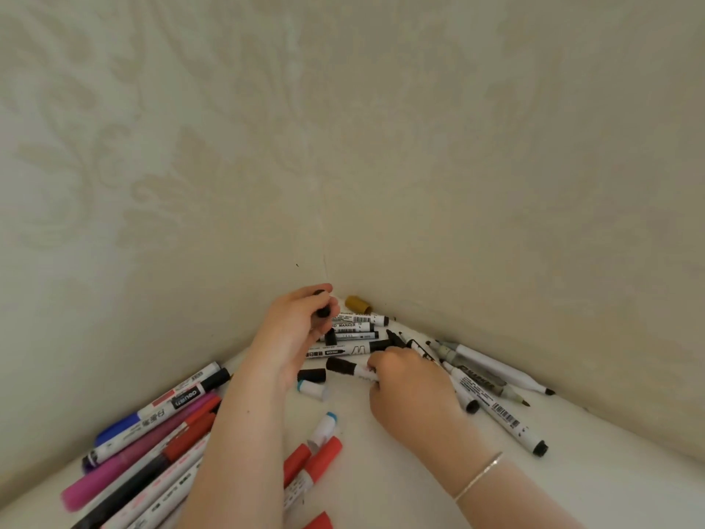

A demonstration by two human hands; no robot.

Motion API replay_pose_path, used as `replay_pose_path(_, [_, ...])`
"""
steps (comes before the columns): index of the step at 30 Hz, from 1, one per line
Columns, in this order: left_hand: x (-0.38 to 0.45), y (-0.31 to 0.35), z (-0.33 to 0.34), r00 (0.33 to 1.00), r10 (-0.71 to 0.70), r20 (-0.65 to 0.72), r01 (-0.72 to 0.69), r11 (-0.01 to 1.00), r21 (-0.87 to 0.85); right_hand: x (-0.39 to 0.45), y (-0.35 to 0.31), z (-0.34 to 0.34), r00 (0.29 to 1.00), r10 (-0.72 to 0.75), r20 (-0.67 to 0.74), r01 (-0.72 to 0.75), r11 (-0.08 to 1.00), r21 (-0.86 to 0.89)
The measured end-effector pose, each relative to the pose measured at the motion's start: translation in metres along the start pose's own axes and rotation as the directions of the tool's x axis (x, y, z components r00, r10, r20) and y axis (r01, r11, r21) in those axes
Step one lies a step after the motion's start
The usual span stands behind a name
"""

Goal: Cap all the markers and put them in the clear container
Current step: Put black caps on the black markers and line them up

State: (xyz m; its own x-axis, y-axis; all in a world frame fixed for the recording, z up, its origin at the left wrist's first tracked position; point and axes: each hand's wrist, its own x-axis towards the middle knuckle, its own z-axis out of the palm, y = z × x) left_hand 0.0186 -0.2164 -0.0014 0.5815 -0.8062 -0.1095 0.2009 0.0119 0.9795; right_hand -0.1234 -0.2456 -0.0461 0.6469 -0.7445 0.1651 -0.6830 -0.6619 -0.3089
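Pale patterned wallpaper (343, 127) covers two walls that meet in a corner, and a white tabletop (381, 482) fits into that corner.

From the head camera, the left hand (295, 334) is up near the corner. Its fingers curl around a small black cap (323, 311). The right hand (410, 391) lies low on the table and pinches a white marker with a black cap (349, 367). A thin silver bracelet (478, 476) sits on the right wrist.

Black and white markers (354, 330) lie in a heap right in the corner, between the two hands. A gold cap (358, 304) stands against the wall behind them. More white and grey markers (496, 395) spread out on the right side. Purple, pink, blue and red markers (152, 437) lie side by side on the left, under the left arm. Two red-capped markers (314, 461) and a blue-tipped one (323, 427) lie between the arms. No clear container shows anywhere here.
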Motion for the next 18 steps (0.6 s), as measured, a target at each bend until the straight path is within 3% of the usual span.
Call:
replay_pose_path(4, [-0.002, -0.003, 0.000, 1.000, 0.026, -0.015, -0.023, 0.983, 0.181, -0.001, -0.001, -0.004, 1.000, 0.010, -0.009, -0.010, 1.000, -0.024])
replay_pose_path(6, [-0.004, -0.004, 0.001, 0.999, 0.033, 0.000, -0.032, 0.976, 0.215, 0.002, 0.004, -0.008, 0.994, 0.053, -0.091, -0.059, 0.996, -0.069])
replay_pose_path(9, [-0.008, -0.004, 0.004, 0.997, 0.009, 0.070, -0.019, 0.991, 0.134, 0.006, 0.017, -0.014, 0.964, 0.103, -0.245, -0.138, 0.982, -0.132])
replay_pose_path(12, [-0.008, -0.004, 0.004, 0.994, -0.008, 0.108, -0.004, 0.994, 0.109, 0.006, 0.026, -0.012, 0.977, 0.164, -0.140, -0.189, 0.964, -0.188])
replay_pose_path(16, [-0.008, -0.006, 0.003, 0.985, -0.042, 0.168, 0.018, 0.990, 0.142, 0.013, 0.030, -0.006, 0.955, 0.127, -0.267, -0.183, 0.964, -0.194])
replay_pose_path(18, [-0.009, -0.006, 0.003, 0.981, -0.046, 0.190, 0.020, 0.990, 0.136, 0.013, 0.032, -0.003, 0.963, 0.161, -0.217, -0.196, 0.968, -0.154])
